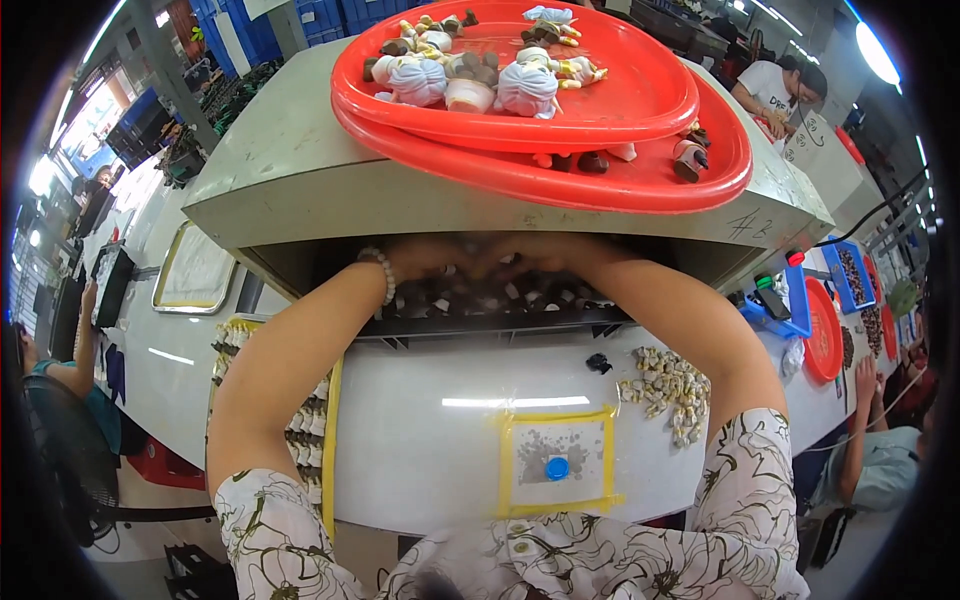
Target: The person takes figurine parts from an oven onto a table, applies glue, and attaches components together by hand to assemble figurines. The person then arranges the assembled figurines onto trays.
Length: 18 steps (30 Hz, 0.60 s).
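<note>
Hands first: we have both reached into the low opening of a grey metal hood, the left hand and the right hand meeting almost fingertip to fingertip in the shadow under its front edge. How each grip stands we cannot tell — the fingers are curled into the dark and the hood's lip hides them. Just beneath and beyond both hands lies a dense bed of small dark pieces on a rack inside the opening, and the hands seem to rest on or among them, likely because that is the only way in. A pale bead bracelet sits on the left wrist. Directly above the hands, on the hood's roof, two red trays are stacked, the upper holding small painted figurines — kept off the worktop, we judge. Nearer us than the hands, the white worktop carries a yellow-taped square with a blue cap, and a heap of small pale pieces to the right.
</note>
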Motion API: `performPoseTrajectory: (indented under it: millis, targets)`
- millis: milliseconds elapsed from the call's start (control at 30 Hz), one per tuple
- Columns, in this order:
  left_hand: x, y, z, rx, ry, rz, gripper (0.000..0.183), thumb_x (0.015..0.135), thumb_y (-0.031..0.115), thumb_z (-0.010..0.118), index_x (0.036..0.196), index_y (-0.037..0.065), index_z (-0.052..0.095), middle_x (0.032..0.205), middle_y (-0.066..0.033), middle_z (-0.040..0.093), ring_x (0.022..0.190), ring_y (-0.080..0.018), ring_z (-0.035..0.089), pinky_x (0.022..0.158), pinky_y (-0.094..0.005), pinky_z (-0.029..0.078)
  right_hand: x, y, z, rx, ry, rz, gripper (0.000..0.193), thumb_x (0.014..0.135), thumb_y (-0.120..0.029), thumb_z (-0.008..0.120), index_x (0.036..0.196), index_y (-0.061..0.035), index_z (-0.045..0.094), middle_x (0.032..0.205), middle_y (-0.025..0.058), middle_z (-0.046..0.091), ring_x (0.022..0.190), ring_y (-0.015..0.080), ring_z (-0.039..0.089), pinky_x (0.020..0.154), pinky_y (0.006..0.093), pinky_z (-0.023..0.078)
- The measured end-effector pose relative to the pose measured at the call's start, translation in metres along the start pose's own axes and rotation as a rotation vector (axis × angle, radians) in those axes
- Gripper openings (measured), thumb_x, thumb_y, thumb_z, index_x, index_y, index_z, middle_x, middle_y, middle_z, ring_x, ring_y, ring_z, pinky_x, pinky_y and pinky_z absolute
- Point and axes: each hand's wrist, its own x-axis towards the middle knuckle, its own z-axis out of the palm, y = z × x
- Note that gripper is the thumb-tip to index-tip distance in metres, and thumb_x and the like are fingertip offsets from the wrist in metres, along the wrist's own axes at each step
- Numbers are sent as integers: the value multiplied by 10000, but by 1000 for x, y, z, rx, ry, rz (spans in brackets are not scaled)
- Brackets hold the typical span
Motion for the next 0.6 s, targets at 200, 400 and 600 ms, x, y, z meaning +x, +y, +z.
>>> performPoseTrajectory:
  millis: [200, 400, 600]
  targets:
    - [-49, 53, 35, 89, 139, 74, 595, 656, -28, 734, 1206, -7, 510, 1088, -100, 578, 883, -176, 594, 667, -266, 516, -46, -45, 34, -32, 163, -24, 340, 857, -68, 608, 1195, -51, 580, 1288, 80, 495, 1112, 190, 521, 836, 302, 534]
    - [-80, 58, 59, 65, 193, 99, 640, 662, -25, 728, 1236, -22, 446, 1023, -112, 581, 804, -170, 604, 638, -270, 526, -98, -83, 88, 31, 273, -33, 670, 734, -72, 717, 1334, -83, 420, 1230, 109, 515, 1044, 209, 553, 775, 328, 548]
    - [-128, 60, 87, 78, 249, 138, 641, 623, -5, 735, 1186, -27, 432, 986, -113, 563, 790, -161, 599, 627, -266, 526, -128, -88, 132, -40, 290, -99, 708, 711, -87, 727, 1343, -86, 408, 1184, 105, 536, 1002, 188, 574, 725, 307, 550]
